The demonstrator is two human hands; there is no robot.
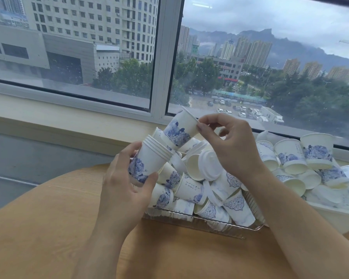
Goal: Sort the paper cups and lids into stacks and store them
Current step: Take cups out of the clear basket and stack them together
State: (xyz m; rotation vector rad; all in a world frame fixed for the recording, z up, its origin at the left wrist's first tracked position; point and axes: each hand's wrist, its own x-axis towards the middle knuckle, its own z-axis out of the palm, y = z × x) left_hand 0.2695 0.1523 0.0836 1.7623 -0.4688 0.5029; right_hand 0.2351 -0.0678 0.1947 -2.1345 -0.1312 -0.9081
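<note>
My left hand (pixel 127 184) grips a nested stack of white paper cups with blue flowers (pixel 149 158), tilted with its rims up and to the right. My right hand (pixel 230 146) pinches the rim of a single blue-flowered cup (pixel 179 128), held tilted just above the stack with its bottom pointing down-left. Below both hands lies a heap of loose cups (pixel 210 194) in a clear tray (pixel 199 222). A white lid (pixel 209 164) rests on the heap under my right hand.
A second heap of cups (pixel 302 156) fills a white container (pixel 330 214) at the right. The trays sit on a round wooden table (pixel 48 228). A windowsill (pixel 69 121) and a large window run behind it.
</note>
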